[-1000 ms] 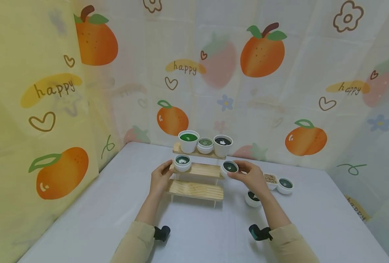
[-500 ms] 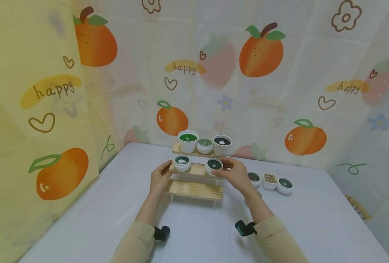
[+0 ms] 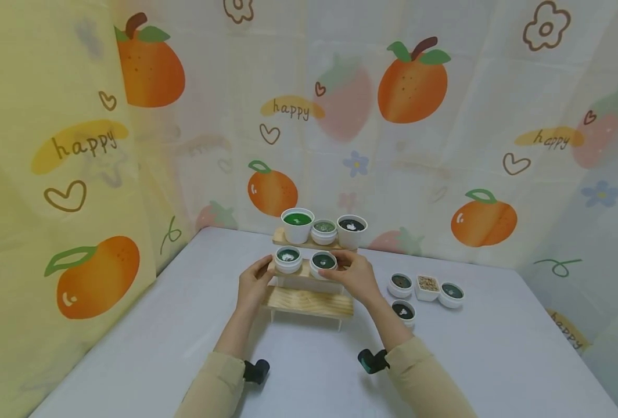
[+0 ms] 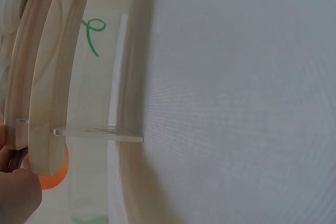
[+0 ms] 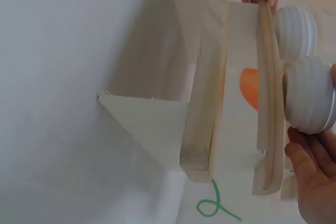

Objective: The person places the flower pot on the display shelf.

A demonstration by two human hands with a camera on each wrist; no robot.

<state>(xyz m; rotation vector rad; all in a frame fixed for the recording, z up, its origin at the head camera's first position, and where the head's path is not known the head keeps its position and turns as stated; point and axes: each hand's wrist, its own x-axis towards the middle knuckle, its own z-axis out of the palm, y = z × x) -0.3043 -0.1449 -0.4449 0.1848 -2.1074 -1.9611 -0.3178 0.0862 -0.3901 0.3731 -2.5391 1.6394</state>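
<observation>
My right hand (image 3: 358,276) grips a small white ribbed bowl (image 3: 323,262) with dark green contents. In the right wrist view its fingers (image 5: 307,158) hold the side of that bowl (image 5: 310,95), whose base is right at the middle wooden board. My left hand (image 3: 254,284) pinches the left end of this middle board (image 3: 306,269), part of a tiered stand. Beside the held bowl, a similar bowl (image 3: 288,259) with a white pattern sits on the same board. Part of the left hand (image 4: 18,198) shows at the board's end in the left wrist view.
Two white tubs, one green-filled (image 3: 297,226) and one dark (image 3: 352,232), flank a small bowl (image 3: 324,232) on the back tier. The lower board (image 3: 309,301) stands in front. Rightward are a square dish (image 3: 427,288) and small bowls (image 3: 400,284), (image 3: 452,295), (image 3: 403,312).
My right hand has carried its bowl leftward along the middle board, close to the other bowl. My left hand has stayed at the board's left end.
</observation>
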